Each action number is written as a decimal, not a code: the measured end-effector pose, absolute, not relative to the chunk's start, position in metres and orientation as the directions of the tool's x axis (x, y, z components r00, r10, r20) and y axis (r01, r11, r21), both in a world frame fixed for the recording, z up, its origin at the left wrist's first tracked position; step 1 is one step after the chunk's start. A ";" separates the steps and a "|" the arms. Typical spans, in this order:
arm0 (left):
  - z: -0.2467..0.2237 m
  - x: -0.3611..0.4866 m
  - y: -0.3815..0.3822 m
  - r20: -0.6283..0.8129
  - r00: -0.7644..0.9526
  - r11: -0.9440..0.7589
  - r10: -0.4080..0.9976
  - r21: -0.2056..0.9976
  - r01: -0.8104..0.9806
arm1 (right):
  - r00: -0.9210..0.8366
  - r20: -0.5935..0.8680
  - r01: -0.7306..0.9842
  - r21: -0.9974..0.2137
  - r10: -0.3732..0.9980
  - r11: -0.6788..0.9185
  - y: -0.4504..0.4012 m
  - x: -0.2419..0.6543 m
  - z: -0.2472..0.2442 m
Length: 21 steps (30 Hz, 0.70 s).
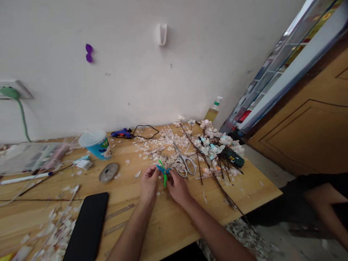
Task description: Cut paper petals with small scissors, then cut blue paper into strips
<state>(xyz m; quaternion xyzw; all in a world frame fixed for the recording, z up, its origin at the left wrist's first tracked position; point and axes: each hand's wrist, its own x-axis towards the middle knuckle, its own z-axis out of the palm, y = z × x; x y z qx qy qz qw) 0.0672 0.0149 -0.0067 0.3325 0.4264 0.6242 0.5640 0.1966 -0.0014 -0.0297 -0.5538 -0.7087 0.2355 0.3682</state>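
Observation:
Small green-and-blue scissors (164, 173) are in my right hand (178, 186), whose fingers close round the handles with the blades apart. My left hand (149, 179) is pinched closed at the blade side; whatever sits between its fingertips is too small to make out. Just behind both hands, larger grey-handled scissors (187, 165) lie among scattered pale petals (154, 150). To the right, branches with white and pale blue blossoms (210, 145) spread over the wooden table (174, 232).
A black phone (88, 224), an oval lid-like object (108, 172) and a blue cup (96, 145) stand to the left. A blue glue gun (122, 133) with a black cord lies by the wall. At the back right is a bottle (212, 111). Another person's arm (326, 210) shows at right.

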 end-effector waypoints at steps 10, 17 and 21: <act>-0.003 0.053 0.020 0.001 -0.120 -0.041 0.993 0.944 -0.328 | -0.100 0.239 0.582 -0.773 0.966 0.252 0.000 0.196 -0.032; 0.003 0.042 0.022 0.147 -0.080 -0.155 0.986 0.983 -0.099 | -0.096 0.236 0.607 -0.756 0.967 0.245 -0.001 0.196 -0.030; 0.005 0.033 0.023 0.188 -0.039 -0.185 0.981 0.979 0.082 | -0.103 0.235 0.614 -0.749 0.967 0.248 -0.001 0.196 -0.029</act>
